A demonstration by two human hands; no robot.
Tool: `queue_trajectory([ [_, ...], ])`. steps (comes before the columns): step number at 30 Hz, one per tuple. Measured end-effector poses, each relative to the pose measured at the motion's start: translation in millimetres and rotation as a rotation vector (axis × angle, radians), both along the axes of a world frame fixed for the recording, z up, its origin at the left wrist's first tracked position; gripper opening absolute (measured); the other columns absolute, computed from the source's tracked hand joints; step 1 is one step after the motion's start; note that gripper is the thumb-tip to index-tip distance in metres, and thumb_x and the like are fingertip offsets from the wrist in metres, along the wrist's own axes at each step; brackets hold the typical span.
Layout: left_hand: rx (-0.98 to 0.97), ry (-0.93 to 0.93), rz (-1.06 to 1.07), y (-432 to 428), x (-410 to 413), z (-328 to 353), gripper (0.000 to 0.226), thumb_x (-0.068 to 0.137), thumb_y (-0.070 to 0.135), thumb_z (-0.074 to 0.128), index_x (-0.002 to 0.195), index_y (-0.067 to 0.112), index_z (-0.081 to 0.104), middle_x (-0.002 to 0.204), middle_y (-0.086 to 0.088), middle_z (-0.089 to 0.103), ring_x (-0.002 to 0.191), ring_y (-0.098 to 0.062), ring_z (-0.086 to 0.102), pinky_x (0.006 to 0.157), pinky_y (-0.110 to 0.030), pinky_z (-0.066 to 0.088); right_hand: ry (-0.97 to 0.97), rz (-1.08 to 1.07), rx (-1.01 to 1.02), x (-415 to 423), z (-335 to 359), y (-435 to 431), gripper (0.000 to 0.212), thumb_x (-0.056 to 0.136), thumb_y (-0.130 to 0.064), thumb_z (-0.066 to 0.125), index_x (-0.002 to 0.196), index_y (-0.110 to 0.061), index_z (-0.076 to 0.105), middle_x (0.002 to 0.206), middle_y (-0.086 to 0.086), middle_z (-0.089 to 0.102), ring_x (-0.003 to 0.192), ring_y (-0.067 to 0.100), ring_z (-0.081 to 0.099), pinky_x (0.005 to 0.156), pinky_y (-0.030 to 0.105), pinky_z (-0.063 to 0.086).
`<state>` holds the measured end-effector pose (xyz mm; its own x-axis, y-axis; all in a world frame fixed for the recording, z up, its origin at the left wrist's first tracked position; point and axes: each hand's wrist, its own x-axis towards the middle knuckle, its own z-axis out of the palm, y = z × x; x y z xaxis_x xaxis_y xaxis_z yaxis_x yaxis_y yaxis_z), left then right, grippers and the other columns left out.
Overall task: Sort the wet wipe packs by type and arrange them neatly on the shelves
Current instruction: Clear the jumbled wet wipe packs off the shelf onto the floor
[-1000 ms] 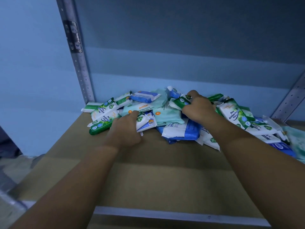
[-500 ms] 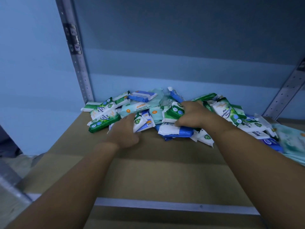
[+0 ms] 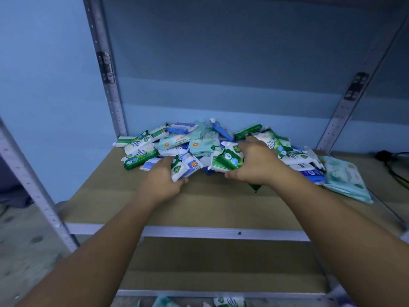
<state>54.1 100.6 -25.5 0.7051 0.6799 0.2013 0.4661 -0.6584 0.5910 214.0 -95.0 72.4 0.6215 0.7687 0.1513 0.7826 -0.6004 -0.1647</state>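
A heap of wet wipe packs lies at the back of a brown shelf board: green-and-white ones, blue ones and pale teal ones mixed together. My left hand grips a small green-and-white pack at the heap's front edge. My right hand holds a green-and-white pack pulled out of the middle of the heap, thumb under it. Large pale teal packs lie flat at the right end.
Perforated metal uprights stand at the back left and back right. A blue wall is behind. A lower shelf board shows below the metal front rail, and more packs lie under it. A dark cable lies far right.
My right hand has drawn a green-and-white pack forward out of the heap. My left hand has closed round a small pack at the front. The view has pulled back.
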Motion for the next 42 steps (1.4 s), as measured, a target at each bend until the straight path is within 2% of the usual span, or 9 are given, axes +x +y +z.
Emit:
queue_trajectory([
  [3,-0.030,-0.041,-0.021,-31,-17,10,0.084,0.077,0.051,0.080,0.144,0.015,0.045,0.139,-0.005,0.056,0.127,-0.025,0.052,0.093,-0.031,0.043,0.025,0.017,0.013,-28,-1,-28,0.053,0.060,-0.065,0.078,0.072,-0.027,0.043,0.097,-0.005,0.045,0.095,0.020,0.048,0.088,0.042,0.046],
  [8,-0.082,-0.050,-0.068,-84,-54,18,0.074,0.073,0.057,0.080,0.133,0.020,0.056,0.123,0.001,0.064,0.113,-0.020,0.060,0.078,-0.025,0.040,0.306,-0.033,0.104,-81,1,-80,0.046,0.063,-0.060,0.084,0.074,-0.025,0.056,0.072,-0.010,0.056,0.069,0.011,0.055,0.055,0.030,0.036],
  [11,-0.169,-0.035,-0.143,-105,-80,14,0.044,0.071,0.055,0.082,0.099,0.028,0.061,0.091,0.012,0.065,0.081,-0.005,0.061,0.063,-0.026,0.044,0.501,-0.055,0.173,-101,-18,-109,0.039,0.062,-0.057,0.086,0.079,-0.026,0.070,0.072,-0.011,0.069,0.069,0.004,0.064,0.056,0.025,0.041],
  [20,-0.505,0.276,-0.173,-146,-140,-120,0.044,0.068,0.046,0.083,0.103,0.027,0.063,0.094,0.007,0.069,0.078,-0.011,0.065,0.064,-0.033,0.051,0.904,-0.310,0.077,-132,-175,-141,0.047,0.059,-0.056,0.088,0.088,-0.022,0.076,0.082,-0.007,0.075,0.074,0.009,0.071,0.068,0.029,0.054],
  [26,-0.511,0.539,-0.128,-176,-139,-227,0.070,0.068,0.049,0.083,0.128,0.025,0.056,0.118,0.002,0.067,0.105,-0.018,0.064,0.087,-0.030,0.053,0.944,-0.455,-0.197,-149,-286,-157,0.059,0.059,-0.061,0.084,0.085,-0.014,0.059,0.088,0.010,0.066,0.078,0.021,0.066,0.059,0.025,0.040],
  [30,-0.397,0.632,-0.125,-192,-128,-278,0.074,0.075,0.056,0.076,0.134,0.020,0.049,0.131,-0.004,0.059,0.121,-0.025,0.055,0.092,-0.034,0.048,0.876,-0.515,-0.354,-150,-338,-168,0.046,0.068,-0.058,0.079,0.069,-0.019,0.054,0.069,-0.001,0.057,0.066,0.016,0.062,0.056,0.027,0.042],
  [36,-0.344,0.725,-0.184,-198,-116,-326,0.076,0.078,0.063,0.070,0.135,0.019,0.043,0.132,-0.005,0.056,0.120,-0.026,0.055,0.089,-0.039,0.051,0.855,-0.496,-0.505,-139,-384,-175,0.054,0.072,-0.059,0.076,0.097,-0.014,0.059,0.087,-0.002,0.057,0.073,0.015,0.061,0.058,0.027,0.048],
  [39,-0.364,0.736,-0.198,-200,-116,-341,0.077,0.078,0.063,0.070,0.135,0.017,0.043,0.131,-0.007,0.056,0.119,-0.028,0.054,0.088,-0.039,0.050,0.863,-0.445,-0.566,-136,-396,-171,0.047,0.076,-0.058,0.074,0.090,-0.017,0.057,0.087,0.001,0.058,0.071,0.015,0.060,0.065,0.032,0.053],
  [42,-0.376,0.721,-0.212,-199,-114,-349,0.077,0.079,0.060,0.072,0.134,0.015,0.044,0.129,-0.009,0.053,0.119,-0.029,0.052,0.091,-0.041,0.049,0.893,-0.417,-0.608,-135,-410,-168,0.067,0.075,-0.064,0.071,0.116,-0.012,0.059,0.115,0.008,0.061,0.092,0.023,0.064,0.076,0.036,0.055],
])
